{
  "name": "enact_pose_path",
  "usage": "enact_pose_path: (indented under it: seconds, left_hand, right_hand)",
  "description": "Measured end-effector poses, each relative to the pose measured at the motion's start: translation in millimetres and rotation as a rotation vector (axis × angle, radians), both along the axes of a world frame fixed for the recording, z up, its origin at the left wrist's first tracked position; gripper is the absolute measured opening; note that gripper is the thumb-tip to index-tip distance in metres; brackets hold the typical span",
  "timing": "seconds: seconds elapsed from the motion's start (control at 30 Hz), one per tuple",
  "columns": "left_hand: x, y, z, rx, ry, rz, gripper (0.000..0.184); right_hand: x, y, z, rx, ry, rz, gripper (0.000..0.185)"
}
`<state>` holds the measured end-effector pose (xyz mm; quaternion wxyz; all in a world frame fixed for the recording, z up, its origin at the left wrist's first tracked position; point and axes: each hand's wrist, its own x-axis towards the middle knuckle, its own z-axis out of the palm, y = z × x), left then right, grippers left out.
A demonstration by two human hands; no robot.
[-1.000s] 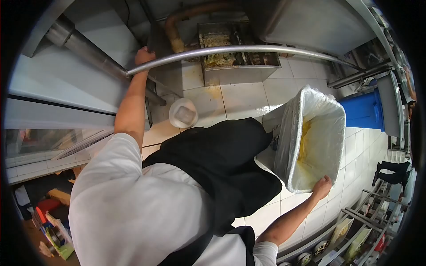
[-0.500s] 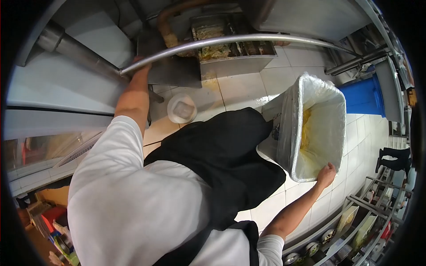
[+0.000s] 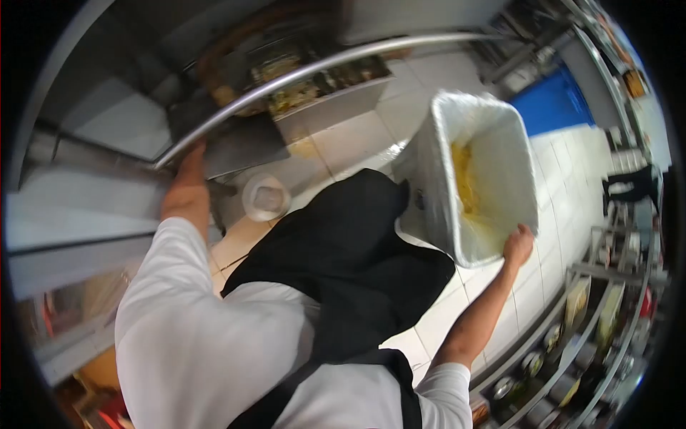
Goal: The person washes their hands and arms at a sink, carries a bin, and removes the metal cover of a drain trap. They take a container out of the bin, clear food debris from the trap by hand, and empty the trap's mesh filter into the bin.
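Note:
My right hand [image 3: 519,244] grips the near corner of the rim of a grey trash bin [image 3: 421,200], fingers closed over its edge. A clear plastic liner [image 3: 500,186] covers the rim, and yellow wet residue [image 3: 466,179] lies inside. My left hand [image 3: 190,154] reaches under a metal rail [image 3: 314,69], at the edge of a dark metal panel [image 3: 246,146]; its fingers are hidden, so its hold cannot be made out. Beyond the panel is an open metal box [image 3: 332,107] with food scraps [image 3: 296,96] in it.
A round translucent tub [image 3: 266,197] stands on the tiled floor [image 3: 357,139] below the panel. At the back right is a blue bin [image 3: 550,104]. Metal racks [image 3: 600,275] with containers line the right side. A person's dark-clothed legs [image 3: 632,187] show at far right.
The view has turned and shifted, so the bin, panel and box sit further up and left. My right hand stays on the bin's rim; my left stays by the panel.

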<state>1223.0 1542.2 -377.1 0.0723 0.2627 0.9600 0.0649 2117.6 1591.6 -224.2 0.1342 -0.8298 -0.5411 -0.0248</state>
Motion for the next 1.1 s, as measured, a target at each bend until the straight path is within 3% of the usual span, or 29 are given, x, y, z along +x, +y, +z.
enact_pose_path:
  seconds: [0.3,0.43,0.5,0.57,0.63,0.67,0.73,0.83,0.9,1.1]
  left_hand:
    - [-17,7,-38,-0.081,-0.018,0.038,0.060]
    - [5,18,-15,-0.233,-0.043,0.238,0.078]
    - [28,22,2,-0.253,-0.040,0.327,0.078]
    - [28,23,-7,-0.279,-0.020,0.346,0.081]
    - [-11,16,-48,-0.308,0.025,0.301,0.086]
    - [-15,10,-41,-0.315,-0.122,0.087,0.090]
    - [-2,1,-22,-0.274,-0.140,0.037,0.095]
    - [58,8,9,-0.243,0.046,0.300,0.092]
    - [54,9,2,-0.206,0.050,0.361,0.090]
    - [67,9,16,-0.190,-0.017,0.317,0.088]
  right_hand:
    - [-17,-2,11,0.063,0.080,-0.141,0.033]
    - [-23,-3,19,0.046,0.072,-0.165,0.033]
    - [-23,-3,18,0.043,0.078,-0.168,0.033]
    - [-24,-3,22,0.025,0.085,-0.185,0.034]
    - [-31,-4,28,0.013,0.090,-0.182,0.035]
    - [-18,-5,15,0.023,0.038,-0.135,0.035]
    - [-2,1,-3,0.050,0.057,-0.073,0.037]
    - [-18,0,14,0.008,0.060,-0.125,0.037]
    - [-20,-2,18,-0.001,0.024,-0.113,0.037]
    - [-27,-4,25,0.004,0.025,-0.120,0.037]
